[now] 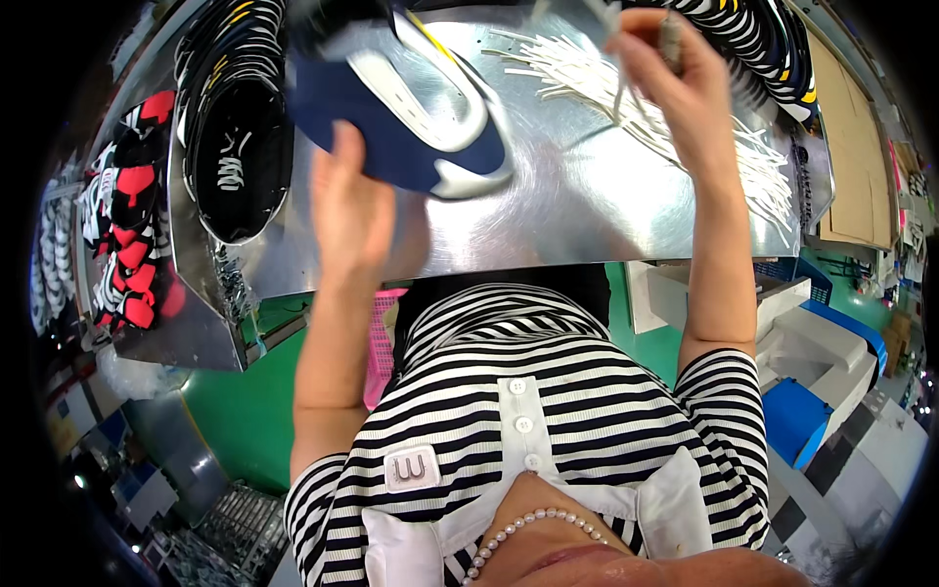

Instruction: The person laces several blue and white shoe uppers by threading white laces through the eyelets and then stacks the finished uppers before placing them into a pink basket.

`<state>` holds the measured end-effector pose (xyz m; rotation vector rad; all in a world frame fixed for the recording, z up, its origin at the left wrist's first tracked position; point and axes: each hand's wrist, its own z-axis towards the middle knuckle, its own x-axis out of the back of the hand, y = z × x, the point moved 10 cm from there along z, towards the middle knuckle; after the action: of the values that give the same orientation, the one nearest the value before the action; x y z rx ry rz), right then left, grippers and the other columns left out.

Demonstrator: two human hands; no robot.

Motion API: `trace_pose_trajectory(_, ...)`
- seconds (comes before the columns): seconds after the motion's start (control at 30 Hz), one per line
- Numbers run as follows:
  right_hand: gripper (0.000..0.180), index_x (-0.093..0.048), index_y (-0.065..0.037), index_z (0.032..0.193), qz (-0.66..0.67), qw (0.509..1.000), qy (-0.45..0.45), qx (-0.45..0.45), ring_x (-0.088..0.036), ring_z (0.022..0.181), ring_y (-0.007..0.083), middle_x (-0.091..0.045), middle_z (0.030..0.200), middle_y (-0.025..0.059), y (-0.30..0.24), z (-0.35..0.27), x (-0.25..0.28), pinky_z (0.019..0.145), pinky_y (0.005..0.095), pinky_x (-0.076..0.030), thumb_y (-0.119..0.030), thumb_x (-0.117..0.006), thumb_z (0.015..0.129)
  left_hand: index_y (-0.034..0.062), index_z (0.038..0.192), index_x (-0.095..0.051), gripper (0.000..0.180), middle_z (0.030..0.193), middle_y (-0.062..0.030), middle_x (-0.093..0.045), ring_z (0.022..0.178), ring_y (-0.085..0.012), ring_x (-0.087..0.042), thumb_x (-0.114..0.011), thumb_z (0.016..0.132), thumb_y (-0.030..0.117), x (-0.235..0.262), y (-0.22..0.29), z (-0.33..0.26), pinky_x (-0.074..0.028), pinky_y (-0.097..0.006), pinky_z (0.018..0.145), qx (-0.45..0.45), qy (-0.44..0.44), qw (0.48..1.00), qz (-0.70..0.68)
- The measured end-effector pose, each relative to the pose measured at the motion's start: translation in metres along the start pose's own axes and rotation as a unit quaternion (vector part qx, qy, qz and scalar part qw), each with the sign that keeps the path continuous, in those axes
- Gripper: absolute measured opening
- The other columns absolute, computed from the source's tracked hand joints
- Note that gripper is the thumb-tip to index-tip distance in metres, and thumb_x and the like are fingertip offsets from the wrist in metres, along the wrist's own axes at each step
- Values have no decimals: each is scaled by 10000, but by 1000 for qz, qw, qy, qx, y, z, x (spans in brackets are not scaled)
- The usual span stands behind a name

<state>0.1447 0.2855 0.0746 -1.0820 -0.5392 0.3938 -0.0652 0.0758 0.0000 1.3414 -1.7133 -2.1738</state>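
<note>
My left hand (350, 201) grips a navy blue shoe upper (411, 122) with white trim, held above the shiny metal table (577, 205). My right hand (677, 83) is raised over the far right of the table, fingers pinched on a small grey piece, with a thin white lace (620, 93) hanging down from it. A scatter of white laces (626, 88) lies on the table under and beside that hand. My striped shirt fills the lower middle of the view.
Stacks of black shoe uppers (235, 137) sit at the table's left, with red and black ones (132, 235) further left. More striped uppers (763, 39) are at the top right. Cardboard (856, 157) lies at right; blue and white bins (812, 382) stand lower right above the green floor.
</note>
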Motion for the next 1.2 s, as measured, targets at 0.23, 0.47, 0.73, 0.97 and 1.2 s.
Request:
trace_pose_trajectory(0.23, 136, -687, -11, 953, -86, 989, -2, -119, -482, 584, 49, -556, 656, -17, 76, -28, -22, 529, 216, -383, -127, -700, 883, 19, 1048, -614, 295, 931, -80, -673, 820, -150, -653, -547, 1008, 304, 66, -73, -83, -531, -282, 728, 293, -14, 907, 301)
trace_pose_trajectory(0.47, 143, -671, 12, 997, 163, 977, 68, -115, -432, 613, 36, -609, 816, 22, -36, -96, 24, 522, 186, -300, -67, -625, 887, 1, 1008, -656, 195, 923, -124, -661, 809, -228, -651, -668, 901, 164, -29, 31, -78, -512, -338, 718, -121, -152, 703, 684)
trace_pose_trajectory(0.73, 145, -622, -19, 987, 288, 897, -68, -328, -400, 532, 12, -630, 806, -3, 44, -164, -100, 473, 184, -295, -156, -629, 942, -12, 987, -652, 257, 958, -169, -659, 822, -355, -636, -601, 941, 235, -54, -15, -29, -497, -415, 709, -115, -268, 545, 786)
trace_pose_trajectory(0.97, 160, -604, -11, 1014, 325, 878, 11, -352, -399, 486, 16, -656, 846, 31, 91, -146, -125, 435, 176, -279, -160, -618, 957, -19, 1107, -659, 701, 934, -103, -681, 854, -164, -628, -474, 947, 637, 15, -83, -25, -497, -298, 791, 468, -165, 731, 469)
trace_pose_trajectory(1.2, 165, -641, -16, 993, 297, 910, 2, -290, -372, 500, 7, -655, 824, 25, 62, -132, -115, 462, 161, -274, -171, -587, 970, -86, 1259, -508, 506, 1196, -150, -597, 1119, -214, -581, -520, 1011, 355, -18, -104, -44, -427, -334, 1063, 411, -115, 895, 130)
